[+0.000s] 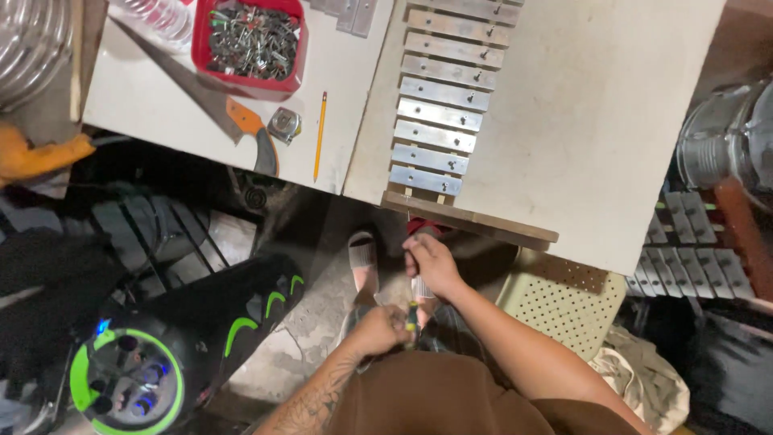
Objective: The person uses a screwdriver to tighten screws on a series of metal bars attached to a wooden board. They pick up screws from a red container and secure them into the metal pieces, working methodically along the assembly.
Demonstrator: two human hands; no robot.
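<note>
Hands meet low at 6 o'clock, below the tabletop (580, 121) edge. Left hand (378, 330) has its grip pressed around a screwdriver (411, 316) with a green-yellow handle; right hand (431, 262) pinches something too small to tell, steadying it above. Metal bars (439, 115) lie at 12 o'clock.

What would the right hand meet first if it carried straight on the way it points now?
Probably the dark wooden strip along the board's near edge: the right hand points up toward it from just below. Depth is unclear, so it might pass underneath.
</note>
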